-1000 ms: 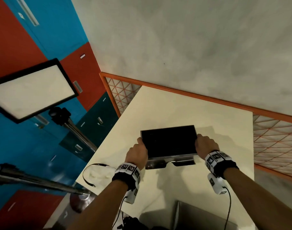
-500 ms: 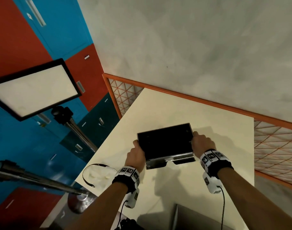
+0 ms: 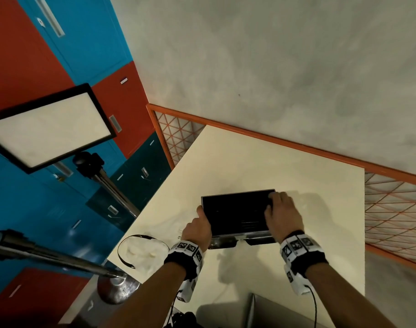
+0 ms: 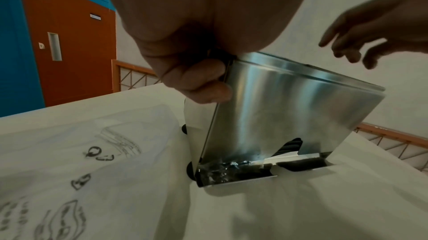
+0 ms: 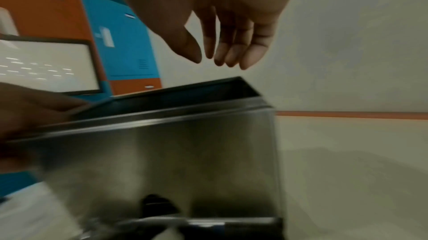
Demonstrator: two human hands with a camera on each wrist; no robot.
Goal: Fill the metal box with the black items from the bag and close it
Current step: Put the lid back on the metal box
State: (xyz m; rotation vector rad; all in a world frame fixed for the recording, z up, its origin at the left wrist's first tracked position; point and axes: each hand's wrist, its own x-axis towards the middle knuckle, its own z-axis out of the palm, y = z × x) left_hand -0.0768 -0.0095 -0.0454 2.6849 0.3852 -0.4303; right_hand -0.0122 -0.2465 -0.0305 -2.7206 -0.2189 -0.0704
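Note:
The metal box (image 3: pixel 235 215) stands on the white table (image 3: pixel 308 256), its dark top facing me. My left hand (image 3: pixel 198 227) grips its left edge, fingers (image 4: pixel 199 81) curled round the steel wall (image 4: pixel 289 106). My right hand (image 3: pixel 281 214) is over the box's right top corner, and in the right wrist view its fingers (image 5: pixel 231 49) hang straight above the rim, apart from the box (image 5: pixel 185 152). Black items (image 4: pixel 289 147) show through a cut-out low in the front wall. The white bag (image 3: pixel 143 250) lies flat to the left, by the table's edge.
A lit panel (image 3: pixel 46 129) on a metal stand (image 3: pixel 112 185) sits off the table's left side. An orange mesh railing (image 3: pixel 396 209) borders the far and right sides. A grey metal piece (image 3: pixel 273 311) lies at the near edge.
My right hand has let go of the box's right side and moved up over its top. The left hand keeps its grip. The box has shifted slightly left and farther away.

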